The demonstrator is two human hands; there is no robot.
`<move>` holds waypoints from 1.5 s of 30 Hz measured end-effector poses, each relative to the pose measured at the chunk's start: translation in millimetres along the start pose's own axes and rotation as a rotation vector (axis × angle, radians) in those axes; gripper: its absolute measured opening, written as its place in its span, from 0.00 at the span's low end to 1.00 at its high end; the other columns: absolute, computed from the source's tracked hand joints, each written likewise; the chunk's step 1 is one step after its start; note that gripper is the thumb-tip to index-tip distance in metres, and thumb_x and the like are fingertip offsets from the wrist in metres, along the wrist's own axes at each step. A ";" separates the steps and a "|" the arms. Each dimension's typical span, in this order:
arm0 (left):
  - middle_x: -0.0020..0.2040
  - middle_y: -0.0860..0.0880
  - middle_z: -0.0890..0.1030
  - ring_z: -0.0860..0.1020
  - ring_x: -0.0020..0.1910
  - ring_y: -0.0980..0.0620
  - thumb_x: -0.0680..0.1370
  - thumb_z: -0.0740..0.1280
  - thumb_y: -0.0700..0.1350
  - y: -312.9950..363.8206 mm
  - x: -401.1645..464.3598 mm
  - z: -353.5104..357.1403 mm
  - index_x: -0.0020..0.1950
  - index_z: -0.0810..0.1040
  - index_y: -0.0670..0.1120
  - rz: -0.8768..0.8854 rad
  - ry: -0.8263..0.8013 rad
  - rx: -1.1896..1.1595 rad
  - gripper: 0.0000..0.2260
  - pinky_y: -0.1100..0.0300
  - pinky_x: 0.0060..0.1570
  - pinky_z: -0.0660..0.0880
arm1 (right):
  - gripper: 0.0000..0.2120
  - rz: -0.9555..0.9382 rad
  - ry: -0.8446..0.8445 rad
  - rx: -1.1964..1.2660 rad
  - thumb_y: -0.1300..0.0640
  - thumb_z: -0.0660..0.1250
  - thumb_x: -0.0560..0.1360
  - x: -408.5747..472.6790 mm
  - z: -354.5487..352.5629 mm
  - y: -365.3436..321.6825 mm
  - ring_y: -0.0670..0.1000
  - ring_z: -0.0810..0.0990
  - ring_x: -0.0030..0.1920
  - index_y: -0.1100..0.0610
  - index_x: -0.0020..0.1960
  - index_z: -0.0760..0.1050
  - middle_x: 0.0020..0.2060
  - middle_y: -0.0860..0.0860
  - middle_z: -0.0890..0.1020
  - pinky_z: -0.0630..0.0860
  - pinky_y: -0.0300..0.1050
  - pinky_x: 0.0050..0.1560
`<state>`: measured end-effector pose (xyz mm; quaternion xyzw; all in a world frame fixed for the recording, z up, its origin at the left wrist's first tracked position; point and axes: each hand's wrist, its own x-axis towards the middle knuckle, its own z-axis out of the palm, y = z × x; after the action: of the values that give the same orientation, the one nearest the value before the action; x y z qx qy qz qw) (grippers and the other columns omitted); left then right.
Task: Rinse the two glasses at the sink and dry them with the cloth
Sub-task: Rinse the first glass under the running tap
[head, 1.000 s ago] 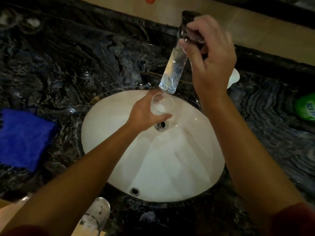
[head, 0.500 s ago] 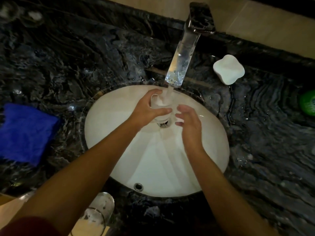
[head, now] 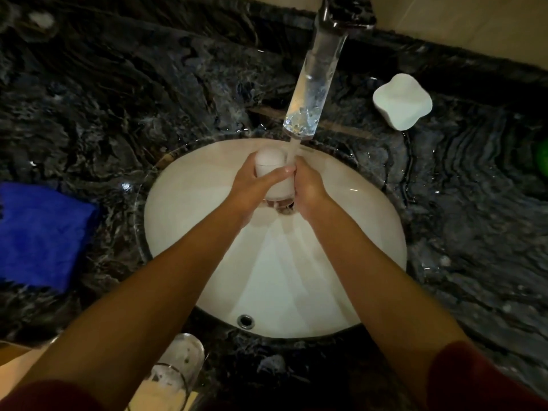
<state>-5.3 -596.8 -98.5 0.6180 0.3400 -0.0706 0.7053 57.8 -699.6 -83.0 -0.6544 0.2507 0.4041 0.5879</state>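
Observation:
A clear glass (head: 271,166) sits upright under the running stream from the transparent faucet spout (head: 311,90), over the drain of the white sink (head: 370,232). My left hand (head: 252,180) grips the glass from the left, thumb across its front. My right hand (head: 310,188) holds it from the right side, fingers hidden behind it. A second glass (head: 178,369) stands on the dark marble counter at the near edge, below my left forearm. The blue cloth (head: 41,235) lies on the counter at the left.
A white soap dish (head: 401,100) sits on the counter right of the faucet. A green object (head: 542,158) shows at the right edge. The dark marble counter (head: 474,232) is wet around the sink. An overflow hole (head: 245,320) marks the sink's near wall.
My right hand left the faucet handle, came down into the sink and closed on the glass. Water now runs onto the glass. The left hand kept its grip.

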 end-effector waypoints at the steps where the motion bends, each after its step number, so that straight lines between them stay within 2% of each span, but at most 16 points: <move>1: 0.58 0.51 0.84 0.84 0.56 0.53 0.73 0.80 0.50 -0.2 2.3 3.8 0.65 0.77 0.52 0.011 0.017 0.011 0.23 0.58 0.49 0.82 | 0.18 0.008 0.008 0.034 0.44 0.54 0.86 -3.4 2.1 3.5 0.56 0.84 0.47 0.50 0.49 0.78 0.44 0.53 0.84 0.80 0.48 0.45; 3: 0.55 0.52 0.85 0.84 0.54 0.56 0.72 0.80 0.53 1.1 6.1 11.6 0.63 0.77 0.51 0.047 0.081 0.085 0.23 0.57 0.55 0.82 | 0.21 0.001 0.026 0.166 0.38 0.53 0.85 -7.9 11.9 19.5 0.50 0.84 0.48 0.49 0.56 0.80 0.49 0.52 0.85 0.79 0.45 0.44; 8: 0.58 0.49 0.83 0.82 0.57 0.51 0.72 0.73 0.66 1.0 9.7 18.4 0.64 0.76 0.47 -0.023 0.246 0.135 0.30 0.52 0.58 0.80 | 0.25 -0.169 0.063 0.052 0.39 0.54 0.82 -20.5 29.8 48.0 0.48 0.78 0.66 0.44 0.76 0.70 0.68 0.47 0.79 0.75 0.49 0.68; 10: 0.58 0.49 0.82 0.82 0.56 0.51 0.74 0.68 0.69 -5.1 9.7 20.7 0.65 0.76 0.48 -0.045 0.261 0.185 0.30 0.50 0.58 0.81 | 0.23 -0.152 0.058 -0.022 0.39 0.54 0.84 -15.2 23.8 39.1 0.49 0.80 0.61 0.47 0.72 0.74 0.63 0.48 0.81 0.77 0.46 0.59; 12: 0.54 0.50 0.83 0.83 0.52 0.52 0.77 0.66 0.67 -5.1 5.3 22.6 0.60 0.77 0.48 -0.047 0.227 0.155 0.25 0.49 0.56 0.82 | 0.22 -0.063 0.027 0.002 0.39 0.54 0.85 -5.3 16.5 19.6 0.50 0.83 0.50 0.52 0.58 0.80 0.51 0.51 0.84 0.78 0.45 0.49; 15: 0.51 0.47 0.86 0.86 0.49 0.50 0.81 0.66 0.62 -4.6 2.3 26.0 0.56 0.79 0.47 -0.075 0.167 0.020 0.19 0.52 0.53 0.83 | 0.20 -0.006 0.027 0.124 0.47 0.55 0.86 9.1 3.1 -3.3 0.55 0.81 0.41 0.55 0.45 0.79 0.39 0.54 0.82 0.77 0.46 0.44; 17: 0.51 0.47 0.86 0.86 0.50 0.49 0.80 0.65 0.64 -3.4 4.6 27.0 0.55 0.80 0.47 -0.083 0.175 0.003 0.20 0.52 0.54 0.82 | 0.20 -0.027 0.029 0.104 0.47 0.54 0.85 9.2 5.5 -4.2 0.54 0.81 0.41 0.56 0.48 0.80 0.40 0.54 0.83 0.78 0.46 0.44; 20: 0.48 0.43 0.87 0.86 0.47 0.46 0.77 0.63 0.69 3.2 9.7 24.7 0.54 0.83 0.41 -0.085 0.242 -0.011 0.31 0.47 0.52 0.83 | 0.28 -0.097 0.026 -0.125 0.33 0.57 0.76 -1.4 21.9 16.7 0.51 0.85 0.49 0.51 0.61 0.80 0.50 0.50 0.86 0.81 0.52 0.56; 22: 0.44 0.38 0.86 0.85 0.43 0.41 0.77 0.64 0.68 1.9 14.5 24.7 0.48 0.82 0.35 -0.047 0.245 0.005 0.34 0.44 0.48 0.82 | 0.25 -0.164 0.033 -0.250 0.33 0.56 0.74 -7.6 24.8 30.1 0.51 0.86 0.49 0.47 0.58 0.81 0.48 0.48 0.87 0.82 0.60 0.57; 27: 0.37 0.46 0.81 0.79 0.35 0.52 0.74 0.75 0.62 2.0 17.1 26.0 0.43 0.74 0.43 -0.203 0.291 -0.123 0.23 0.58 0.38 0.78 | 0.25 -0.194 0.114 -0.446 0.31 0.55 0.77 -0.3 8.2 17.5 0.52 0.86 0.42 0.49 0.49 0.81 0.42 0.48 0.86 0.84 0.55 0.48; 30: 0.39 0.44 0.81 0.77 0.37 0.51 0.74 0.77 0.60 2.5 16.7 24.3 0.46 0.76 0.43 -0.173 0.284 -0.173 0.22 0.58 0.41 0.78 | 0.23 -0.169 0.079 -0.608 0.35 0.58 0.77 15.8 1.0 -6.5 0.57 0.86 0.42 0.53 0.45 0.81 0.40 0.52 0.85 0.84 0.54 0.46; 32: 0.42 0.45 0.83 0.80 0.40 0.51 0.74 0.77 0.58 3.1 16.9 18.9 0.47 0.78 0.42 -0.163 0.223 -0.189 0.20 0.58 0.45 0.78 | 0.18 -0.156 0.016 -0.667 0.41 0.61 0.80 17.7 -3.7 -15.4 0.56 0.84 0.38 0.53 0.42 0.78 0.38 0.52 0.83 0.81 0.48 0.37; 36: 0.53 0.45 0.87 0.84 0.48 0.49 0.74 0.72 0.55 3.4 20.4 8.5 0.58 0.83 0.45 -0.151 0.042 -0.099 0.18 0.56 0.47 0.76 | 0.21 -0.068 -0.134 -0.582 0.40 0.57 0.84 12.0 -21.2 -12.9 0.52 0.81 0.31 0.54 0.51 0.81 0.38 0.51 0.84 0.70 0.39 0.26; 39: 0.43 0.48 0.86 0.82 0.40 0.52 0.80 0.66 0.48 8.1 22.1 8.3 0.50 0.85 0.48 -0.139 0.001 -0.123 0.08 0.58 0.40 0.72 | 0.21 -0.121 -0.022 -0.412 0.41 0.61 0.81 7.1 -24.3 -1.2 0.54 0.81 0.31 0.58 0.52 0.82 0.38 0.54 0.85 0.69 0.38 0.24; 42: 0.33 0.51 0.82 0.77 0.30 0.55 0.81 0.65 0.44 11.6 21.1 12.9 0.46 0.83 0.46 -0.167 -0.008 -0.212 0.09 0.61 0.34 0.70 | 0.17 -0.226 0.195 -0.358 0.42 0.61 0.78 -3.7 -14.5 18.5 0.54 0.83 0.39 0.54 0.54 0.78 0.45 0.53 0.85 0.73 0.42 0.31; 45: 0.32 0.51 0.80 0.76 0.30 0.54 0.79 0.66 0.45 7.1 21.9 13.9 0.43 0.82 0.47 -0.210 0.079 -0.230 0.08 0.61 0.34 0.70 | 0.18 -0.472 0.357 -0.497 0.44 0.62 0.80 -19.2 3.8 40.9 0.50 0.81 0.52 0.51 0.65 0.74 0.58 0.50 0.81 0.78 0.46 0.50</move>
<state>20.5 -600.9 -105.0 0.4966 0.4360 -0.0802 0.7462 13.6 -706.3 -90.3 -0.8766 0.0861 0.1858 0.4355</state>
